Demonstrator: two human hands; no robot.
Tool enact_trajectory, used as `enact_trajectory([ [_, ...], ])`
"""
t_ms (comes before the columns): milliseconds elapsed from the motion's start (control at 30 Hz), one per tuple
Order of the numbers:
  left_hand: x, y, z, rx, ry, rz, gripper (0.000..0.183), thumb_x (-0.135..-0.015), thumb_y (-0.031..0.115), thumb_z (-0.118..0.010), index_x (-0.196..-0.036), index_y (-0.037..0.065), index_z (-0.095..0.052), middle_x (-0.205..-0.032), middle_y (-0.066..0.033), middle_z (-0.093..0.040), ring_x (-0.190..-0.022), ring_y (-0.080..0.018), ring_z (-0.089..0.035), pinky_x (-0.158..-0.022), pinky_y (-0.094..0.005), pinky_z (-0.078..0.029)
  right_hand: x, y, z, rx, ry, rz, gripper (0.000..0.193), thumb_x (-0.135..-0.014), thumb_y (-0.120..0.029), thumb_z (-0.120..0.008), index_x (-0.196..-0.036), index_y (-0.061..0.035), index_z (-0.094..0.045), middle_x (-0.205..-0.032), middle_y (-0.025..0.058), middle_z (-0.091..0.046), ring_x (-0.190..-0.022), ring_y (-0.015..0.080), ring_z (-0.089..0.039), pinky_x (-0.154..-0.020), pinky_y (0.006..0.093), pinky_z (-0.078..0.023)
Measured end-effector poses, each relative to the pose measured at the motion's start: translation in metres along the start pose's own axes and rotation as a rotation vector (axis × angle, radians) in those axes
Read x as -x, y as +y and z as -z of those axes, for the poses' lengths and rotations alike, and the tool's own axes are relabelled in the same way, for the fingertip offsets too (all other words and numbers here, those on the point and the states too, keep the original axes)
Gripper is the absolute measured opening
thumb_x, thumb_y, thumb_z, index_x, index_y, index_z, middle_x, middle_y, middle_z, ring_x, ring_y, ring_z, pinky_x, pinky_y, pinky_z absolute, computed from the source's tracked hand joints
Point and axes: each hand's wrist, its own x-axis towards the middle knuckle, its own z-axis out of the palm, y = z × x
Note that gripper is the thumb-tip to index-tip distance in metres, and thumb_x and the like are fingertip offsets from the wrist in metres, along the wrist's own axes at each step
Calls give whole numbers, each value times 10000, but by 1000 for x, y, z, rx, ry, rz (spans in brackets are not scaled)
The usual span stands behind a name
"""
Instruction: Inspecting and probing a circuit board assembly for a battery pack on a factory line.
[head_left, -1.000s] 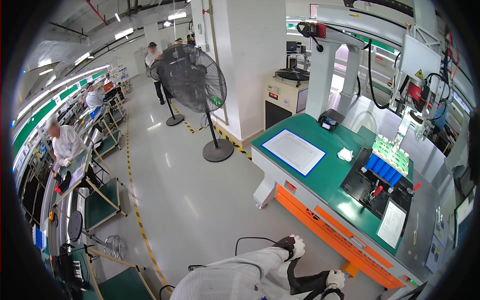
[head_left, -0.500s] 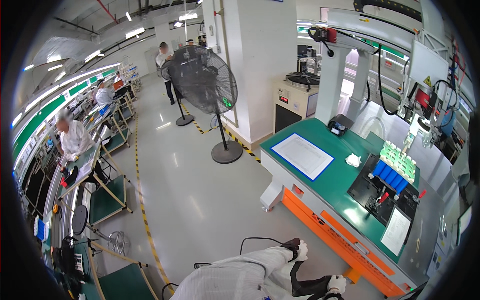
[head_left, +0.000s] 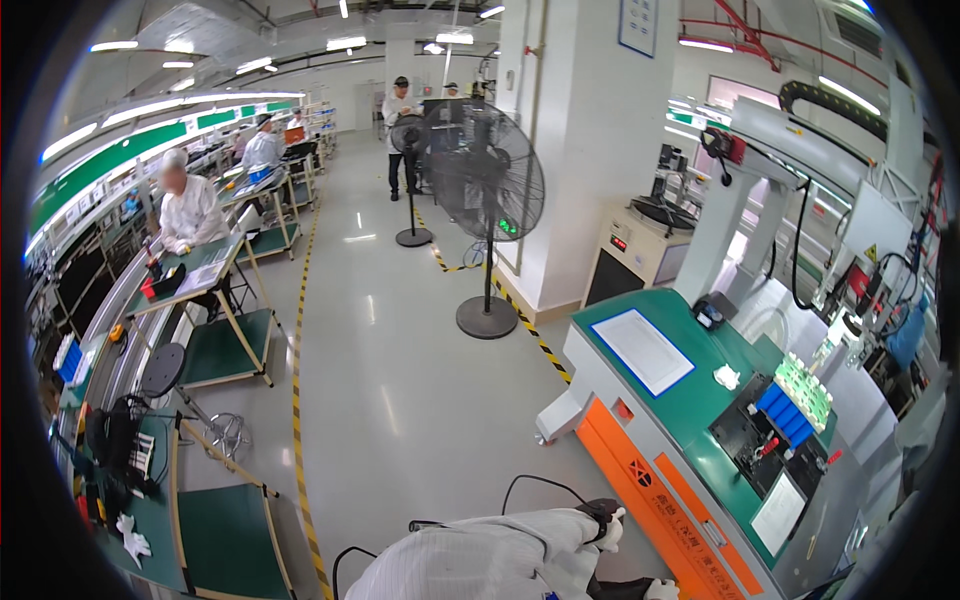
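Observation:
My left hand [head_left: 611,530], in a white glove with a black band at the wrist, hangs beside the orange front of the machine bench. Its fingers look curled; whatever they enclose, if anything, is hidden. My right hand [head_left: 661,589], gloved too, is cut by the lower edge, so its fingers cannot be read. Nearest to both hands is the orange panel [head_left: 640,500] of the bench. On the green bench top [head_left: 655,310], beyond my hands, lie a blue-framed sheet [head_left: 643,351] and a crumpled white cloth [head_left: 726,377]. Blue cylinders with a pale green top [head_left: 790,412] stand in a black fixture [head_left: 735,432].
A black pedestal fan [head_left: 485,170] stands ahead near a white pillar [head_left: 600,150]. Yellow-black tape [head_left: 297,420] runs along the floor on the left. Green-topped workbenches [head_left: 235,530] and a round stool [head_left: 163,370] line that side, where a person [head_left: 190,215] works.
The view has swung left and up, so the bench, fan and pillar sit farther right. My hands appear lower in the picture, with the right one now mostly cut off.

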Motion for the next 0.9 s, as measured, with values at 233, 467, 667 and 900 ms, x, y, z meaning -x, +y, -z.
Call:
enact_trajectory([
  [233,-3,25,7,33,99,85,367,-844,468,-617,-1019,208,-808,-1166,-7,-708,-1489,-437,-256,-1134,-724,-154,-8,-2,-21,-14,729,411,537,-943,-454,-436,-1191,-69,-717,-1219,241,-692,-1188,423,-639,-1026,513,-501],
  [467,47,57,67,157,191,-27,401,-841,415,-629,-1104,160,-794,-1228,-30,-711,-1489,-389,-283,-1166,-648,-170,-4,-32,-5,11,446,353,558,-929,-512,-553,-1263,-82,-675,-1290,233,-652,-1234,401,-591,-1075,484,-458],
  [667,55,66,108,50,273,-19,362,-938,410,-545,-1029,147,-776,-1148,-27,-688,-1399,-295,-388,-1127,-576,-229,15,-31,3,200,1083,563,570,-934,-519,-548,-1286,-85,-662,-1286,230,-653,-1231,401,-591,-1076,483,-457],
  [900,21,26,65,-10,417,-42,225,-871,329,-592,-948,168,-729,-1061,-10,-653,-1191,-255,-487,-983,-529,-312,0,-29,11,-86,429,346,590,-951,-514,-522,-1343,-89,-636,-1377,212,-612,-1299,373,-557,-1120,464,-425],
])
